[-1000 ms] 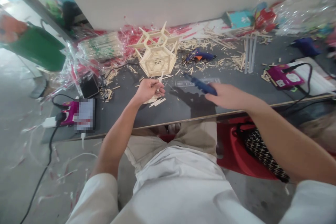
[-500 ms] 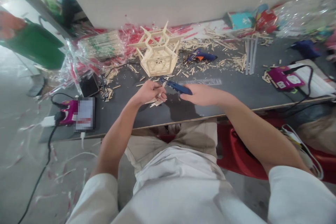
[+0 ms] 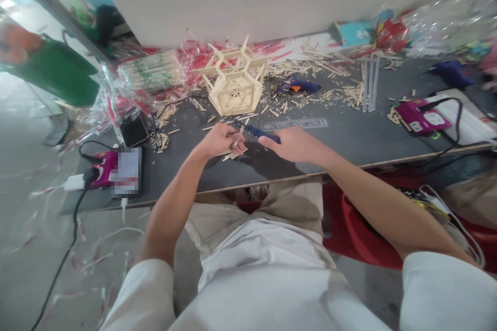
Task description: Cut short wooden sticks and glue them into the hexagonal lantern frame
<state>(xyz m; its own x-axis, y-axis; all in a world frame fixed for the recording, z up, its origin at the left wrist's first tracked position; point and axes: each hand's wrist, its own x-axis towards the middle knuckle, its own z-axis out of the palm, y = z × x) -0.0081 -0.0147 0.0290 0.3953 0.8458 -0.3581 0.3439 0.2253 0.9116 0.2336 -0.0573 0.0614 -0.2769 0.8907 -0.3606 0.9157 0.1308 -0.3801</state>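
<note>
Left grip (image 3: pixel 223 140) pinches a wooden stick (image 3: pixel 245 125) at its two o'clock, below the twelve-o'clock lattice frame (image 3: pixel 235 94), right grip (image 3: pixel 293 145) wrapped round a blue pliers-like tool (image 3: pixel 261 133) best kept square to the stick.

I now have my right hand (image 3: pixel 298 145) farther left, close to my left hand (image 3: pixel 219 140). The blue pliers (image 3: pixel 258 131), previously apart, now overlap the wooden stick (image 3: pixel 244 127); contact cannot be confirmed. The ruler's (image 3: pixel 303 123) middle is uncovered. A white cable (image 3: pixel 458 221) appears beyond my right forearm (image 3: pixel 368 201).
</note>
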